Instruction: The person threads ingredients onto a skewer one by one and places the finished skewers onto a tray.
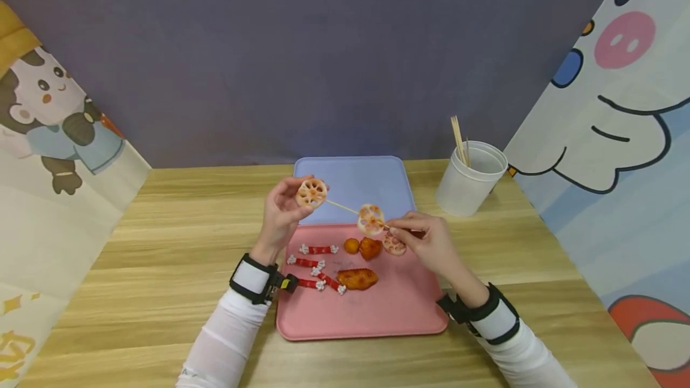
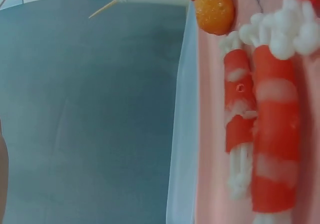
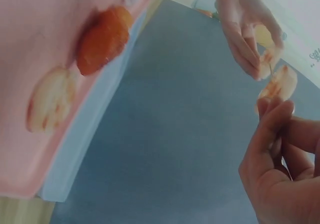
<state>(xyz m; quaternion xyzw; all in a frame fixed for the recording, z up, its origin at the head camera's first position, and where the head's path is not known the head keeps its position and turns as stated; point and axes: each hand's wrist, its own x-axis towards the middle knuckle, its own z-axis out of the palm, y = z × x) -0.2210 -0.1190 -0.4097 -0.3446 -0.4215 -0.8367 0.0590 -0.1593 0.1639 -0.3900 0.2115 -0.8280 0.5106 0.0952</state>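
Note:
In the head view my left hand (image 1: 281,211) holds a lotus root slice (image 1: 312,194) by its edge, fingers behind and thumb below. A thin wooden skewer (image 1: 342,206) runs from that slice to a second lotus root slice, which is threaded on it near my right hand (image 1: 426,238). My right thumb and fingers pinch the skewer just past this second slice (image 3: 280,84). Both hands are raised over the far part of a pink tray (image 1: 388,316). A third lotus root slice (image 1: 394,244) lies on the tray, partly behind the right hand.
The pink tray also bears several red-and-white mushroom rolls (image 1: 318,249), a chicken wing (image 1: 358,279), an orange ball (image 1: 351,245) and a browned chunk (image 1: 370,248). Behind it lies a blue tray (image 1: 356,175). A white bucket (image 1: 468,187) with skewers (image 1: 458,139) stands back right.

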